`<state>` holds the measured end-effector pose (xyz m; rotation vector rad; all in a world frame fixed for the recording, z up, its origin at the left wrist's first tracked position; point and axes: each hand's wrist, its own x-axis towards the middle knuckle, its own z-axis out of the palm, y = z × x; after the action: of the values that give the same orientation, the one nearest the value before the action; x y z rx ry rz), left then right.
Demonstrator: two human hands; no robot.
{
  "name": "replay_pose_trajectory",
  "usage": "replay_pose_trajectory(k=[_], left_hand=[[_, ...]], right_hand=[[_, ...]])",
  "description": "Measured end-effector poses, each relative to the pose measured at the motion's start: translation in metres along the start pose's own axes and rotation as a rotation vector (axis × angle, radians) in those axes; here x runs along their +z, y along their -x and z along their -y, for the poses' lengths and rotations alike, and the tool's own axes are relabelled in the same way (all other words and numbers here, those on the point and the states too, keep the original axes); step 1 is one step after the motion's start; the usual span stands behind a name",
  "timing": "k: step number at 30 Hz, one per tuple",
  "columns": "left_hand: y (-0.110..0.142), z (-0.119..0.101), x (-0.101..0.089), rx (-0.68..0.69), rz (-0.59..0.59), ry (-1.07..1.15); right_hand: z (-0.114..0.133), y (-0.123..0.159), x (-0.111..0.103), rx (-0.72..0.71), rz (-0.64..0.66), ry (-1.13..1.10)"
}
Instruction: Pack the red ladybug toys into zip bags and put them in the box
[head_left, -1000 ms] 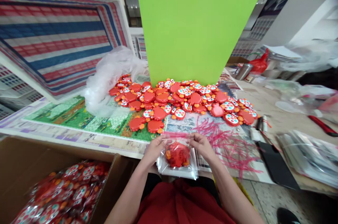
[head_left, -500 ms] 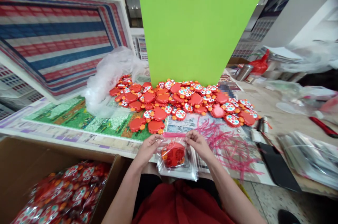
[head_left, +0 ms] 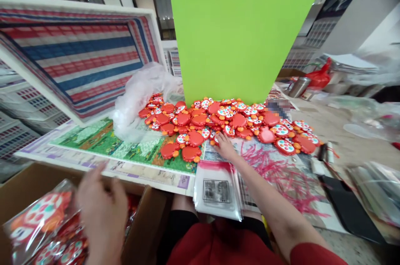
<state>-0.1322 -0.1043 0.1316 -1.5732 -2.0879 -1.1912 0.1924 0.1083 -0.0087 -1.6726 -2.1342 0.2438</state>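
Note:
My left hand (head_left: 101, 211), somewhat blurred, hangs over the cardboard box (head_left: 33, 173) with its fingers apart and nothing in them. Left of it, in the box, lies a red crab-shaped toy in a clear bag (head_left: 40, 217), above more bagged toys. My right hand (head_left: 225, 146) reaches to the front edge of the pile of loose red crab toys (head_left: 200, 120). Its fingers close on one crab toy (head_left: 213, 136), which they partly cover. Below that forearm, a stack of clear zip bags (head_left: 217, 190) with pink top strips lies at the table edge.
Behind the pile stands a green board (head_left: 240, 44). A tilted white crate with a striped lining (head_left: 93, 56) and a crumpled clear plastic sheet (head_left: 134, 106) are at left. Pink strips (head_left: 281, 173), a black flat object (head_left: 350, 206) and bundled clear bags (head_left: 375, 192) lie at right.
My hands have parted from the bag with the crab toy at the table edge. The left has moved to the box, where a bagged toy now lies; the right has gone forward to the pile.

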Motion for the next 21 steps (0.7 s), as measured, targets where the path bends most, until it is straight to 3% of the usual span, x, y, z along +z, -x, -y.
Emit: replay_pose_trajectory(k=[2, 5, 8, 13, 17, 21], left_hand=[[0.016, -0.023, 0.036, 0.133, 0.171, 0.108], [0.047, -0.059, 0.099, 0.298, 0.594, 0.259], [0.073, -0.088, 0.15, 0.432, 0.771, 0.209], [0.091, -0.112, 0.196, 0.483, 0.801, 0.023], [0.097, -0.117, 0.208, 0.463, 0.713, -0.091], [0.102, -0.113, 0.211, 0.532, 0.664, -0.082]], right_hand=[[0.006, 0.006, 0.002, 0.034, 0.034, 0.106], [0.007, 0.02, 0.001, 0.019, -0.024, 0.198], [-0.001, 0.032, -0.003, -0.001, -0.065, 0.187], [-0.014, 0.042, -0.015, -0.06, 0.057, 0.055], [-0.02, 0.049, -0.024, -0.071, 0.096, -0.027], [-0.03, 0.059, -0.029, -0.063, -0.027, -0.307]])
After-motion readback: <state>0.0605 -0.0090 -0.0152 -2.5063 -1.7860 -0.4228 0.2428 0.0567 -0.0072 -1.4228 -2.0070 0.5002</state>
